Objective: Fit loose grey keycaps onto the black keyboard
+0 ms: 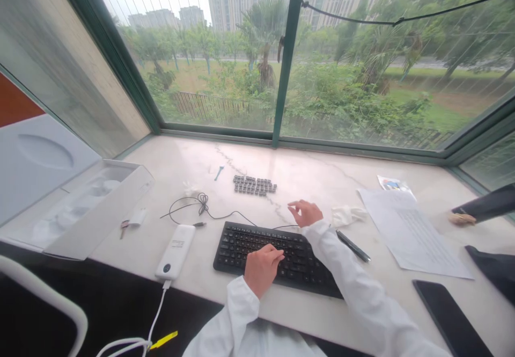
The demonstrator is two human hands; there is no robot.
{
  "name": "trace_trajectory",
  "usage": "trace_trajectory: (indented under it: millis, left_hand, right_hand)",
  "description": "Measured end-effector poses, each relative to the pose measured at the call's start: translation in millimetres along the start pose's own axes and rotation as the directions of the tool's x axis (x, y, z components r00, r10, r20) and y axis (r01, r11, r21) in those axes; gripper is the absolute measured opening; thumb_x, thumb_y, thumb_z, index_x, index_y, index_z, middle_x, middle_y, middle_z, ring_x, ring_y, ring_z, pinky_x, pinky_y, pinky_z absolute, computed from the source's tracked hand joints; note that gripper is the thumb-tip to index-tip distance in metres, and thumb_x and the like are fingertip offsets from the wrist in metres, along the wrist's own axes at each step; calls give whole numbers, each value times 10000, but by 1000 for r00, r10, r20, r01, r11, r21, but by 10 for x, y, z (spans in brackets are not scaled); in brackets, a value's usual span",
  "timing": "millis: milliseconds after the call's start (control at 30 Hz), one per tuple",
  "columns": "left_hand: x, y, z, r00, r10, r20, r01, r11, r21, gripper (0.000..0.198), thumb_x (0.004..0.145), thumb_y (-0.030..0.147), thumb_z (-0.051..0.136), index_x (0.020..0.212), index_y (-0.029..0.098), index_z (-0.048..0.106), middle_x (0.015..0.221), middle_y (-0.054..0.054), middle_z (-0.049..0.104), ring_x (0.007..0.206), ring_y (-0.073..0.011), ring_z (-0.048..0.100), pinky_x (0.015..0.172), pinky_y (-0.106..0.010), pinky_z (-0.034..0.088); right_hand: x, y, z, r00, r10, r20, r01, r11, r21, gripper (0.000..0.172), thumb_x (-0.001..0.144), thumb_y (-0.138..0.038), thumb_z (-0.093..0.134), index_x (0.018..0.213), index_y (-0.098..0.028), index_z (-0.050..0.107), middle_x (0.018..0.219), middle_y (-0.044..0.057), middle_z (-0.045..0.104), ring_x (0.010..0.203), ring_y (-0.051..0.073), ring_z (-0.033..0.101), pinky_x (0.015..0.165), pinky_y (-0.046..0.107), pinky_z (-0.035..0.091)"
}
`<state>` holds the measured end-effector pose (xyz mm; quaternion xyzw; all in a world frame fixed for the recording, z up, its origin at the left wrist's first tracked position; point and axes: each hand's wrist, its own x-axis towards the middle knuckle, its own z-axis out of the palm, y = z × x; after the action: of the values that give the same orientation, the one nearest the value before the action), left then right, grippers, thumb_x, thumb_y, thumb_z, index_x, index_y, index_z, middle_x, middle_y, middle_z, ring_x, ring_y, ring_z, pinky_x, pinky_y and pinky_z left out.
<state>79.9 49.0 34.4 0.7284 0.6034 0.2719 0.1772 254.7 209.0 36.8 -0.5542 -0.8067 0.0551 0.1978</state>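
A black keyboard (231, 247) lies at a slant on the pale tabletop. My left hand (262, 269) is over its middle, thumb and fingers pinched together; whatever they may hold is too small to make out. Behind the keyboard, my right hand (309, 213) hovers with thumb and forefinger apart, and nothing shows between them. The right sleeve covers part of the keyboard's right side. Small dark keycaps (254, 186) stand in rows farther back on the table. To their left is a small blue tool (219, 173).
A white power bank (177, 250) with a cable, a coiled black cord (203, 202), a key (124, 229) and an open white box (94, 206) are left. A pen (353, 246), crumpled white material (346, 216), paper sheet (414, 233) and phone (450, 317) lie right. Windows border the back.
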Motion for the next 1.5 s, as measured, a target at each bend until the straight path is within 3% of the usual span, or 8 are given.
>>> trace_trajectory:
  millis: [67,200,433,867,1033,1300,1500]
  left_hand:
    - [-32,-9,-4,1000,-3,2,3,1000,-6,211,894,314,493,955,322,695,828,36,679,675,-82,626,572,-185,402]
    - [-88,-43,-54,1000,-17,-8,17,1000,-8,230,902,312,473,947,308,699,821,25,677,662,-82,620,565,-181,400]
    - [-162,-136,-150,996,-80,-29,79,997,-19,266,919,312,436,947,295,700,802,14,667,651,-77,613,570,-174,415]
    - [-107,-200,-244,994,-96,-53,94,995,-24,278,921,327,428,967,283,698,809,4,673,672,-84,613,608,-173,445]
    - [-66,-179,-197,996,-79,-41,77,996,-41,282,918,329,432,955,268,705,835,-7,680,701,-92,622,624,-178,454]
    - [-72,-171,-223,995,-78,-63,76,997,-20,275,916,328,437,958,281,705,835,1,683,702,-91,625,629,-176,458]
    - [-143,-220,-328,986,-119,-113,117,993,-17,279,917,321,437,966,269,706,846,-12,686,732,-95,631,609,-168,446]
  right_hand:
    - [339,86,109,995,66,70,-67,998,21,187,856,-389,539,924,-296,686,792,-21,649,717,129,580,685,256,375]
    - [854,224,339,990,76,116,-80,996,32,136,810,-340,607,913,-301,686,804,-31,651,741,123,587,697,240,417]
    - [1261,326,567,983,29,180,-35,999,28,180,799,-277,633,974,-275,674,877,-6,640,810,129,594,771,249,439]
    - [1339,412,724,977,-10,212,4,1000,27,160,842,-325,583,957,-253,667,912,1,627,833,133,578,785,257,421]
    - [1312,418,686,975,-21,221,17,1000,18,342,809,-314,635,1142,-264,578,933,-3,621,838,131,572,788,254,421]
    - [1387,228,645,957,-42,286,51,998,-25,206,827,-292,616,1030,-292,649,949,-3,622,815,120,580,748,230,412]
    - [1309,196,460,975,-24,220,34,999,-38,112,835,-278,601,914,-257,678,920,6,638,797,125,588,746,244,411]
